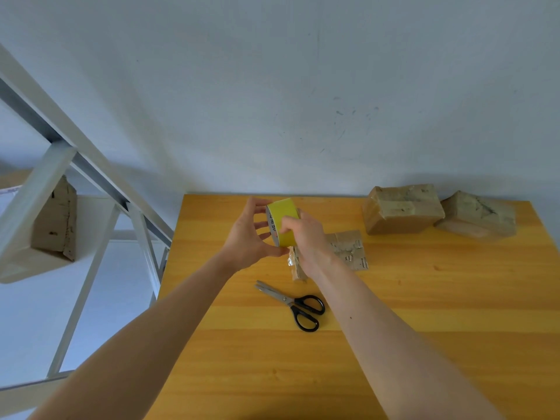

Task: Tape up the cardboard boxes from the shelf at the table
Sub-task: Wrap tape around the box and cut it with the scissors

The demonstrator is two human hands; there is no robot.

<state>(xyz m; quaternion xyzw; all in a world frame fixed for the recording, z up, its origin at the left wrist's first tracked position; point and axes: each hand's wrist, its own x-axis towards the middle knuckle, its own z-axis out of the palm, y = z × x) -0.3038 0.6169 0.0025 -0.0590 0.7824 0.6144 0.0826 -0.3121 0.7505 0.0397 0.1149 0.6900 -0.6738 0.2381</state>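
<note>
We see both hands raised over the far half of the desk (424, 328), nearer its left edge than its right, holding a roll of yellow tape (286, 215) between them. The left hand (248, 234) grips the roll from its open side, fingers over the top and thumb under the bottom. The right hand (306, 237) has its fingers curled onto the roll's yellow outer face; we cannot tell whether it pinches a loose end of tape.

Beneath the right hand a low, worn cardboard box (348, 250) lies on the desk, its left part hidden behind the right wrist. Crinkled old tape shows at that end.

A pair of black-handled scissors (292, 303) lies on the desk between the two forearms, just on the near side of that box. The blades are together and point toward the far left corner.

Two taller cardboard boxes stand at the far right corner along the far edge, against the wall. One (403, 209) sits squarely and the other (478, 215) is tilted just beside it, closer to the right edge.

Beyond the left edge stands a white metal shelf (60, 165), with another cardboard box (56, 219) resting on one of its boards.
</note>
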